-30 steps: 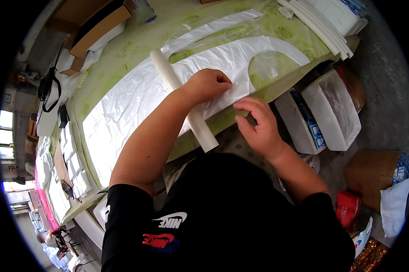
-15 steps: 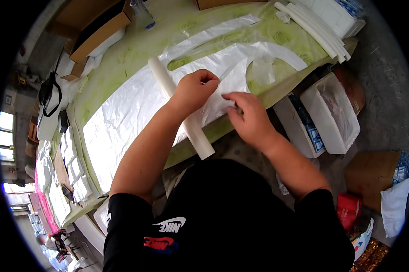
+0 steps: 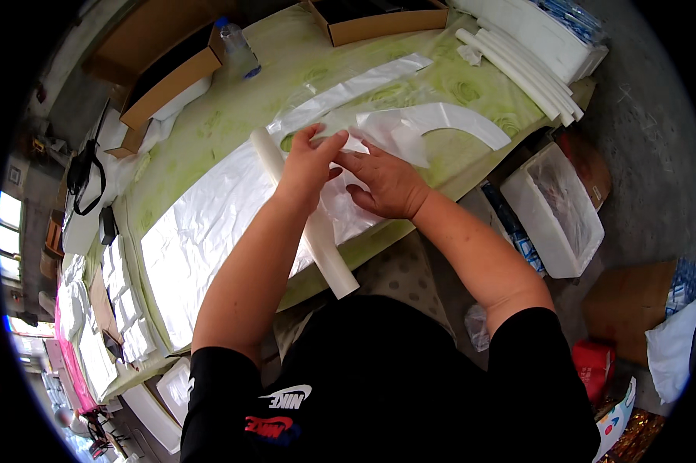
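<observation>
With twelve o'clock pointing away from the person and the meeting fingertips as the centre, the nearest piece is the pale tube [image 3: 330, 258]: its near end juts past the table's edge [image 3: 379, 241] at six o'clock, and its length runs under the left arm towards ten. It looks round enough to roll, so a light check with the left forearm should help.

At the centre, the left hand [image 3: 309, 166] and right hand [image 3: 382, 181] come together, palms down. The right thumb stands apart from its bent forefinger; the left hand's fingers curl close to it, and whether they pinch anything I cannot tell.

The white sheet [image 3: 209, 216] lies beneath the tube and hands, spreading widest towards eight o'clock. Such thin material will probably crease readily: a flat, even touch with the pads seems better than a tug from one corner.

Just beyond the right hand, towards two o'clock, loose film [image 3: 398, 133] lies rumpled by a curved white strip [image 3: 463, 119]; watch that the right wrist does not drag it. Farther off, a straighter strip [image 3: 355, 85] rests at twelve, and slim white rods [image 3: 521, 73] lie bunched at two.
</observation>
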Motion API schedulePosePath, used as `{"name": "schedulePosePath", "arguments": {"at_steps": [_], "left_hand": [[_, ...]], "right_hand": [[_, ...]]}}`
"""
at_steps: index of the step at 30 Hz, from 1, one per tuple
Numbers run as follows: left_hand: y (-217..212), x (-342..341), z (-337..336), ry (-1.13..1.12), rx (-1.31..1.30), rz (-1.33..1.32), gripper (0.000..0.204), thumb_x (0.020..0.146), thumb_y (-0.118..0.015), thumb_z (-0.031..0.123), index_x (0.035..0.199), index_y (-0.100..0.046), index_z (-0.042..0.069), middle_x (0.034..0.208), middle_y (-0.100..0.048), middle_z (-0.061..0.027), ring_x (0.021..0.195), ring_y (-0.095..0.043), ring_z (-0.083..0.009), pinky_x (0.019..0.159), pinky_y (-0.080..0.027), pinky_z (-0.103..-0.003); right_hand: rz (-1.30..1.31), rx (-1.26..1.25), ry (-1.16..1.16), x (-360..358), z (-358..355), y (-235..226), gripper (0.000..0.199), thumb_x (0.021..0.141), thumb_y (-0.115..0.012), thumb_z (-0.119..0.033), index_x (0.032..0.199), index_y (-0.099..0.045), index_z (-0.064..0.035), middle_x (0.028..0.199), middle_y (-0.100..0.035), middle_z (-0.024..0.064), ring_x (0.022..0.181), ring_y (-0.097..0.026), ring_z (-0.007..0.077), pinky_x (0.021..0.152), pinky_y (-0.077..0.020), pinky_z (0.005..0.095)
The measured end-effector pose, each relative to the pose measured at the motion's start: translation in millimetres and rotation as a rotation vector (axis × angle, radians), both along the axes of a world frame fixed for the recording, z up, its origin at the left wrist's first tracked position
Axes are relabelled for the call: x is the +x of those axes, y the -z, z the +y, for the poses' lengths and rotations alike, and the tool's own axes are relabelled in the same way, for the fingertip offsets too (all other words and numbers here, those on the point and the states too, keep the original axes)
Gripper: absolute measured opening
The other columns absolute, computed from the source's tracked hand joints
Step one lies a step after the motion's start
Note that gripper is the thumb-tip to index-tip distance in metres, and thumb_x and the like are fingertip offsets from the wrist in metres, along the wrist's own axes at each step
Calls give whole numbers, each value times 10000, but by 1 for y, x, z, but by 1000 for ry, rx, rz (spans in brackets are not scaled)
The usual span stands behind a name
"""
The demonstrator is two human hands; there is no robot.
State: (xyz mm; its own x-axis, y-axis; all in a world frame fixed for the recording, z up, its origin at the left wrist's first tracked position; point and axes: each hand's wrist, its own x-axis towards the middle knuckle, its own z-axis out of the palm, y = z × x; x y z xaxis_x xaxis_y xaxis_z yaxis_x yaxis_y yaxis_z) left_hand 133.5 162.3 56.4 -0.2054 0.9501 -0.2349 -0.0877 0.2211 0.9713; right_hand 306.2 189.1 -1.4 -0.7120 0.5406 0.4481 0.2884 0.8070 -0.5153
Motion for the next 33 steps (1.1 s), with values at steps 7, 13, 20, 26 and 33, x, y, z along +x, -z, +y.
{"name": "schedulePosePath", "arguments": {"at_steps": [7,13,20,26,33], "left_hand": [[12,-17,16,-56,37,-111,621,927,-669,98,1489,-405,71,1079,-621,-57,952,-606,-170,890,-553,-394],[-13,-103,-34,-147,211,-187,584,926,-701,70,1454,-452,96,1042,-625,-36,908,-612,-143,810,-558,-357],[17,-236,-115,-313,-84,302,595,919,-684,96,1477,-475,83,1073,-671,-18,901,-610,-105,764,-517,-295],[43,-239,-136,-392,232,1335,497,797,-636,-30,1276,-633,103,1349,-579,-170,1253,-539,-367,1098,-425,-438],[60,-106,-115,90,483,966,417,892,-672,79,1305,-614,72,1381,-582,-161,1333,-504,-357,1140,-367,-492]], "right_hand": [[287,-143,165,19,17,15,659,862,-672,-114,1489,-476,-61,1440,-570,178,1333,-547,327,1194,-328,443],[334,98,583,112,80,25,609,899,-696,-162,1460,-485,-53,1407,-560,238,1323,-510,400,1142,-379,456],[401,-36,760,145,47,36,505,907,-656,-74,1400,-555,-34,1413,-589,186,1322,-547,328,1136,-397,404],[229,336,756,103,-4,16,454,873,-657,-33,1322,-592,-47,1513,-496,187,1429,-388,439,1203,-272,539],[236,298,265,12,-80,-18,410,831,-678,-32,1237,-646,-82,1500,-510,188,1439,-355,497,1194,-273,574]]}}
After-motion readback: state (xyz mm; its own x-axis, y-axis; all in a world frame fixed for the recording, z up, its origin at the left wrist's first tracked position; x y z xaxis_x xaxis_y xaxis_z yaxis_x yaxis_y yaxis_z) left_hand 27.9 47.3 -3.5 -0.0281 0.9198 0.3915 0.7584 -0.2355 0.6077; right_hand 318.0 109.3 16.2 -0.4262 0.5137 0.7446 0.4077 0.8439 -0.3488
